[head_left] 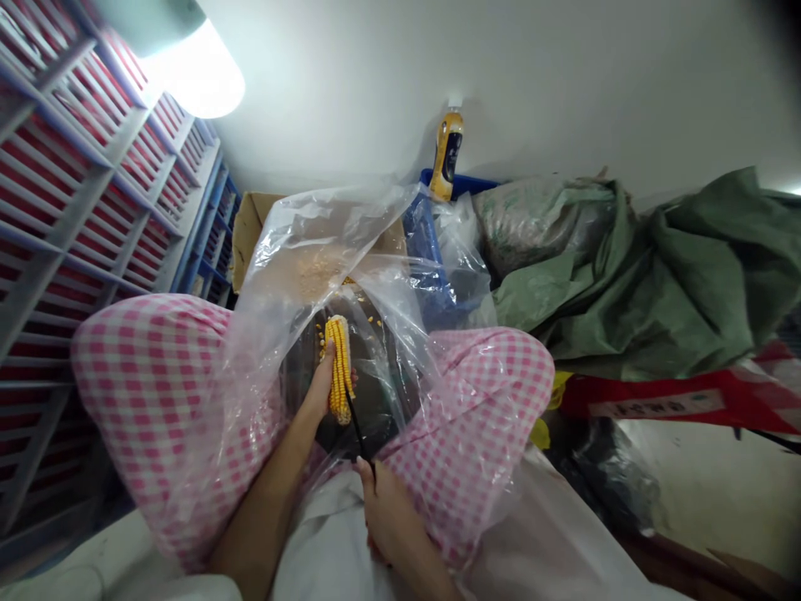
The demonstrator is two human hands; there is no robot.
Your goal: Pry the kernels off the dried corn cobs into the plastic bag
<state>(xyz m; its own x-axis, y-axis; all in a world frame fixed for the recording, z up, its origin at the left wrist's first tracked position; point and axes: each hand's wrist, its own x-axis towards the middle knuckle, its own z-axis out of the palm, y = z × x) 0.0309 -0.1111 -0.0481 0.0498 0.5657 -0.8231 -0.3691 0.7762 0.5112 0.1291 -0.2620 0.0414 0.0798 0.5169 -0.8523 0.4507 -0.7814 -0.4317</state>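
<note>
Between two knees in pink-and-white checked trousers (156,359), a long yellow corn cob (339,363) stands tilted over a sheet of clear, crinkled plastic (275,250). The left hand (322,380) wraps its fingers around the cob, gripping it from the side. The right hand (389,511) is closed around a thin black rod-like tool (359,426), whose far end meets the cob's lower right side; whether it digs between kernels I cannot tell. Loose yellow kernels (321,337) lie beside the cob. Beyond stands a brown cardboard box (245,238).
</note>
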